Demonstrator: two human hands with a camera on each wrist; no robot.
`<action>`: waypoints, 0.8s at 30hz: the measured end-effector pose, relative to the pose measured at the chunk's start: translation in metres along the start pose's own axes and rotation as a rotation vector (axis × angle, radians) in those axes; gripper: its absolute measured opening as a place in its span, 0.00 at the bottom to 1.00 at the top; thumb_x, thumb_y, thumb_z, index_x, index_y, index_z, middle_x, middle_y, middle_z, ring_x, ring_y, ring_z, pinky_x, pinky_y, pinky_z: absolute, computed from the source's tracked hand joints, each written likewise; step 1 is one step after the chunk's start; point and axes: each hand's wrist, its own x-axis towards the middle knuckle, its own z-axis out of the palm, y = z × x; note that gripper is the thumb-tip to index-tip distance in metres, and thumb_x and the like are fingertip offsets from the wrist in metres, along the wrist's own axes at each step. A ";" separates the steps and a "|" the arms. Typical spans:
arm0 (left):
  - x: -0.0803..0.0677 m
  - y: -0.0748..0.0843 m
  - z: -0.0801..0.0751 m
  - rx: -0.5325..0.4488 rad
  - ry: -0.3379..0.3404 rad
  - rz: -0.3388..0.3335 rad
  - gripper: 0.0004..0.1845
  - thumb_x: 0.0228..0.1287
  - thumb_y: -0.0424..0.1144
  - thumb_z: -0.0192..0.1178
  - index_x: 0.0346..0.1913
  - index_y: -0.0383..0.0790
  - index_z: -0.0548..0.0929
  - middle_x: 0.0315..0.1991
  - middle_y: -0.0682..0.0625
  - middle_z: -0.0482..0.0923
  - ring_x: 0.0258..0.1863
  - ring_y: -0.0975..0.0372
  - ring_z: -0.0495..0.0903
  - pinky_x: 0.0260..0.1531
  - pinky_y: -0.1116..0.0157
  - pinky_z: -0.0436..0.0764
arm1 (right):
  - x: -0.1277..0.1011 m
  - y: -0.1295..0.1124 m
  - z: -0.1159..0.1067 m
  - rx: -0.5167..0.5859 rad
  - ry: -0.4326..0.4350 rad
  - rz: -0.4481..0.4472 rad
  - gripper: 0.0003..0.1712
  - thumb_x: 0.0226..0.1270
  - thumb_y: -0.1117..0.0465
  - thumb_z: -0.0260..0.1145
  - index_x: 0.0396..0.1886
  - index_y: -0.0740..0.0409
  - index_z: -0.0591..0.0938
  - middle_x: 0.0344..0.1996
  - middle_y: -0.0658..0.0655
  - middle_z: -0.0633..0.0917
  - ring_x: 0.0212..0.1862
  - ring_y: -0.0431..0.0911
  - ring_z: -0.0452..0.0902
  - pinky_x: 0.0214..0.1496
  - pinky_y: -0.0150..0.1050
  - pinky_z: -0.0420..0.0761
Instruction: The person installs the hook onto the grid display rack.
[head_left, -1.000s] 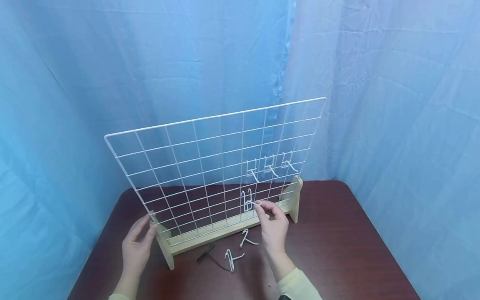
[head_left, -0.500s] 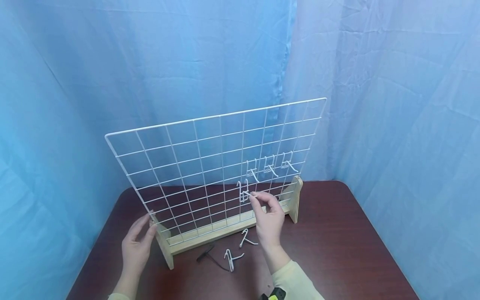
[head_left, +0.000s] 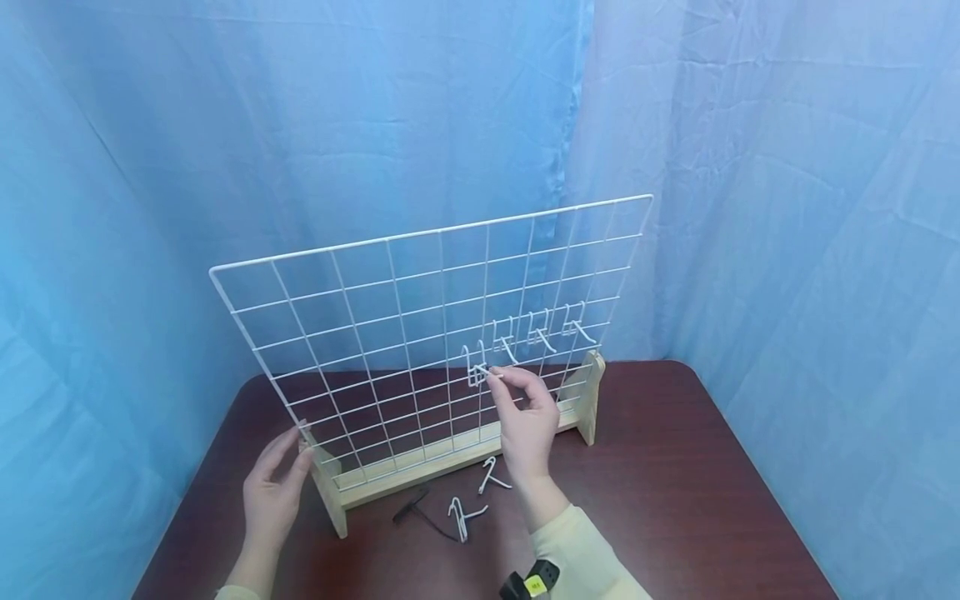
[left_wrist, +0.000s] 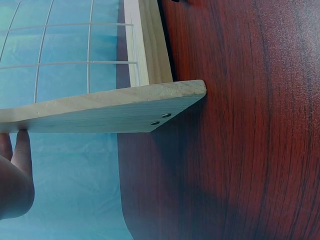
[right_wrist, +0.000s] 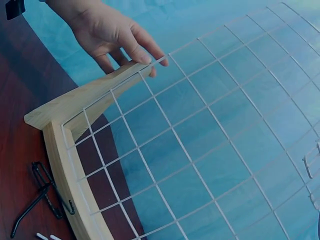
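- Right hand (head_left: pixel 528 421): raised in front of the white wire grid panel (head_left: pixel 390 333), thumb and forefinger pinching a small white wire hook (head_left: pixel 477 367); other fingers loosely curled behind.
- The pinched hook sits against the grid face, right of centre, about mid-height, just left of and slightly below 3 white wire hooks already hanging in a row (head_left: pixel 543 329). Cannot tell whether it is seated on a wire.
- Left hand (head_left: pixel 273 492): fingers straight and together, tips resting on the top of the left pale wooden foot (head_left: pixel 330 492) of the stand. The right wrist view confirms it, fingertips (right_wrist: pixel 145 57) lying on the foot's upper end where the grid corner meets it. Holds nothing.
- Left wrist view: foot seen side-on (left_wrist: pixel 115 107), 2 screw heads near its end, part of the palm (left_wrist: pixel 15 175) under its far end.
- Grid stands upright, slotted in a pale wooden base rail (head_left: pixel 442 458) between 2 feet; right foot (head_left: pixel 591 396) untouched.
- Dark red-brown wooden table (head_left: pixel 675 483) carries the stand.
- On the table in front of the rail: 2 loose white wire hooks (head_left: pixel 480 496), near each other, just below the right wrist; a black wire hook (head_left: pixel 420 508) to their left.
- Blue cloth backdrop (head_left: pixel 300 125) hangs behind and to both sides.
- Cream sleeve (head_left: pixel 585 558) on the right forearm, with a black wrist strap (head_left: pixel 528 581).
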 end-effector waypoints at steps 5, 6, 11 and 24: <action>0.000 0.001 0.000 0.009 -0.005 -0.019 0.19 0.66 0.21 0.60 0.59 0.25 0.77 0.51 0.71 0.74 0.54 0.78 0.71 0.49 0.82 0.76 | 0.005 0.001 0.004 0.031 0.010 -0.006 0.05 0.58 0.78 0.71 0.35 0.73 0.85 0.36 0.64 0.87 0.44 0.43 0.83 0.47 0.30 0.85; 0.000 0.001 0.000 0.010 -0.005 -0.020 0.19 0.66 0.22 0.60 0.59 0.25 0.77 0.51 0.71 0.74 0.54 0.78 0.71 0.49 0.82 0.76 | 0.006 0.001 0.004 0.041 0.010 -0.009 0.05 0.58 0.77 0.71 0.35 0.72 0.85 0.36 0.63 0.87 0.43 0.44 0.83 0.46 0.31 0.85; 0.000 0.001 0.001 0.023 0.001 -0.002 0.18 0.66 0.21 0.60 0.59 0.25 0.77 0.51 0.72 0.74 0.53 0.79 0.71 0.50 0.82 0.76 | 0.010 -0.001 0.008 0.055 0.005 -0.023 0.04 0.59 0.73 0.72 0.35 0.70 0.87 0.36 0.64 0.87 0.40 0.46 0.84 0.43 0.32 0.87; 0.000 -0.003 0.001 0.011 0.004 0.009 0.19 0.65 0.21 0.60 0.58 0.25 0.78 0.51 0.72 0.74 0.53 0.79 0.71 0.49 0.82 0.76 | 0.013 -0.002 0.020 0.104 0.015 -0.012 0.06 0.58 0.75 0.72 0.35 0.74 0.85 0.35 0.66 0.86 0.26 0.40 0.80 0.30 0.28 0.85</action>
